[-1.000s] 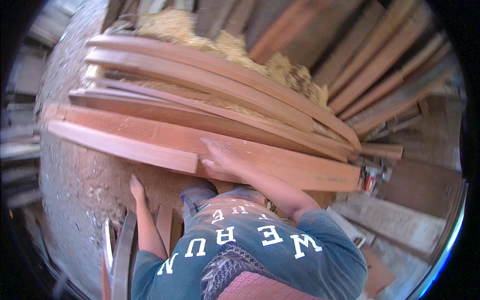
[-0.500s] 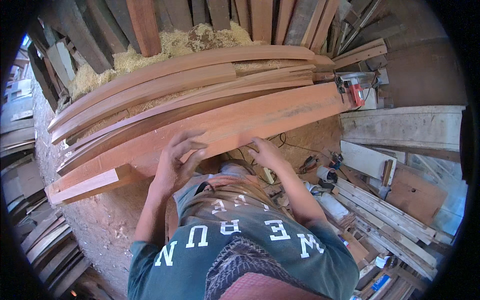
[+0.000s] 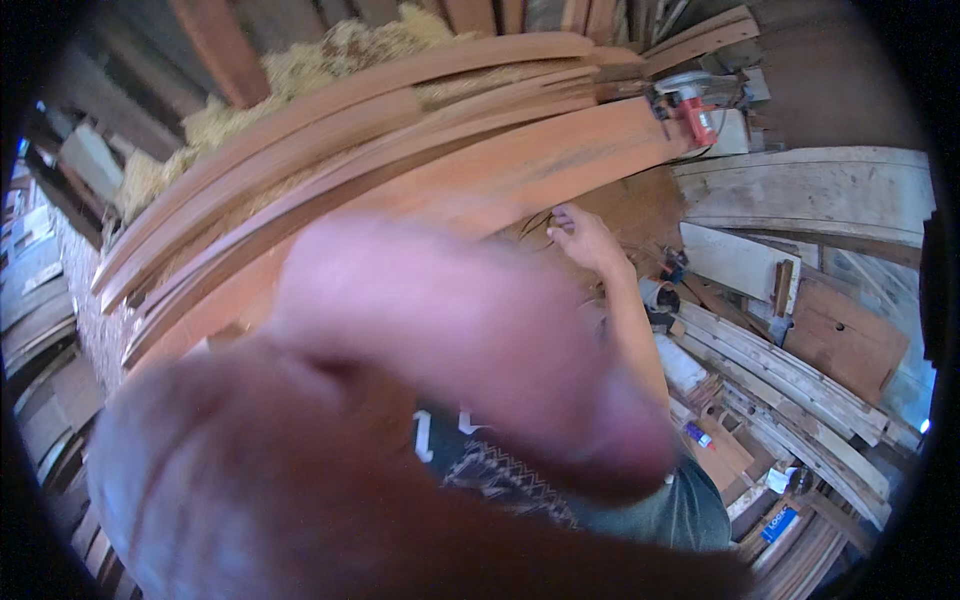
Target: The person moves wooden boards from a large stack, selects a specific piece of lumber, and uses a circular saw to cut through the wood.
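My left hand (image 3: 440, 320) is raised close to the camera, large and smeared by motion. It hides the middle of the view, and how its fingers are set cannot be made out. Past its upper edge lies a wide reddish wooden plank (image 3: 560, 165), whose near left part is covered by the hand. My right hand (image 3: 592, 242) hovers beside the plank's near edge, its fingers loosely bent and slightly apart, with nothing in them. On the plank's far right end rests a red power tool (image 3: 697, 118).
Curved wooden boards (image 3: 370, 115) lie behind the plank, with pale shavings (image 3: 325, 62) heaped beyond them. To the right are a long whitish board (image 3: 800, 195), stacked timber strips (image 3: 790, 375) and a blue box (image 3: 780, 523). More boards (image 3: 45, 375) are piled at the left.
My left hand has risen from above the plank to right before the camera. My right hand has drawn away from the plank's edge, toward the right. The view has shifted slightly.
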A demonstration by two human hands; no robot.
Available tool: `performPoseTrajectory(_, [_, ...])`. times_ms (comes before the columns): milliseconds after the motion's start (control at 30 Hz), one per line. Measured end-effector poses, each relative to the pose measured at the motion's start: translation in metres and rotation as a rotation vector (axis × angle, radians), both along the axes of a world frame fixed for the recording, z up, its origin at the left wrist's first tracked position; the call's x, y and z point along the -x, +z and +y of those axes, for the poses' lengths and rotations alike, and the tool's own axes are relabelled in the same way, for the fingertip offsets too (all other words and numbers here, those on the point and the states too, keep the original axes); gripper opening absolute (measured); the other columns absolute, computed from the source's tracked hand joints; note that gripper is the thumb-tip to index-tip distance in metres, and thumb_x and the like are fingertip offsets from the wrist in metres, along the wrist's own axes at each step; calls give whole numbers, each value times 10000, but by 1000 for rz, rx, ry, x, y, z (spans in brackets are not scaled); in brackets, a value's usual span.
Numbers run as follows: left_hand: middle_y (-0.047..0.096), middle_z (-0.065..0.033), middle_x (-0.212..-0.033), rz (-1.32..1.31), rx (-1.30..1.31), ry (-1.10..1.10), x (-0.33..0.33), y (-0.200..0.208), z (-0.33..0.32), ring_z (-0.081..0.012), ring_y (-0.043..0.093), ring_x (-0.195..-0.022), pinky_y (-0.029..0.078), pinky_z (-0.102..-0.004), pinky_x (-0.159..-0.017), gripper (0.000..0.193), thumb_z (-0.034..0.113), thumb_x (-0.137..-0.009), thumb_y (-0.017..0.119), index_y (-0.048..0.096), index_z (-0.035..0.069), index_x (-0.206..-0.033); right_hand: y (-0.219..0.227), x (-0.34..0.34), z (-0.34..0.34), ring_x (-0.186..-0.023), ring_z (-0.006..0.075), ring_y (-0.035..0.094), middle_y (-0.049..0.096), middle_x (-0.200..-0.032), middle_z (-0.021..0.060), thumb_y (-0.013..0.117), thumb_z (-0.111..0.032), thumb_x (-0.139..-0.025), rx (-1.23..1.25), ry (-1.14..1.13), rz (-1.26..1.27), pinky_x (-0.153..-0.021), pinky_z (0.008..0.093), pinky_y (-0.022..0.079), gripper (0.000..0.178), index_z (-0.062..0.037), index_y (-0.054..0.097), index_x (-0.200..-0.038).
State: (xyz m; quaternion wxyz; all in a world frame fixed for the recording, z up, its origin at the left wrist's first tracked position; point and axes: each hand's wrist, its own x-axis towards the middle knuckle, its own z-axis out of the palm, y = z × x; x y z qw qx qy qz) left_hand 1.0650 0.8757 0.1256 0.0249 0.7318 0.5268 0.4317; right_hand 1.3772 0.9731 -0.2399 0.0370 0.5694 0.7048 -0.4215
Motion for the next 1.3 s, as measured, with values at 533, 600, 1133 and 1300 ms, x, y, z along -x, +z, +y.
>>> performPoseTrajectory(533, [687, -241, -1171, -136, 1126, 625, -60, -408, 63, -404, 651, -1121, 522, -442, -965, 386, 62, -852, 706, 654, -17, -1226, -44, -373, 534, -1172, 427, 631, 679, -1226, 253, 562, 15, -732, -132, 385, -682, -1025, 457, 498, 550, -33, 648, -1272])
performPoseTrajectory(600, [694, -232, -1184, -229, 1319, 762, -71, -432, 10, -382, 668, -1114, 532, -429, -957, 383, 81, -868, 705, 650, -24, -1232, -60, -388, 552, -1146, 415, 650, 704, -1187, 229, 564, 10, -692, -41, 445, -673, -1000, 442, 514, 554, -64, 690, -1226])
performPoseTrajectory(1133, [741, -214, -1139, -884, 1494, 1109, -152, -490, -121, -281, 722, -1038, 561, -371, -895, 471, 248, -904, 733, 663, -20, -1284, 37, -225, 502, -1052, 381, 701, 734, -1082, 232, 712, -181, -699, 93, 628, -524, -927, 421, 535, 516, -30, 712, -1192])
performPoseTrajectory(1300, [721, -208, -1212, -887, 1389, 1071, -165, -502, -125, -300, 706, -1105, 549, -374, -958, 518, 292, -896, 742, 651, -24, -1296, 101, -107, 414, -1030, 367, 705, 735, -1081, 219, 767, -205, -737, 128, 700, -90, -940, 427, 530, 516, -62, 695, -1227])
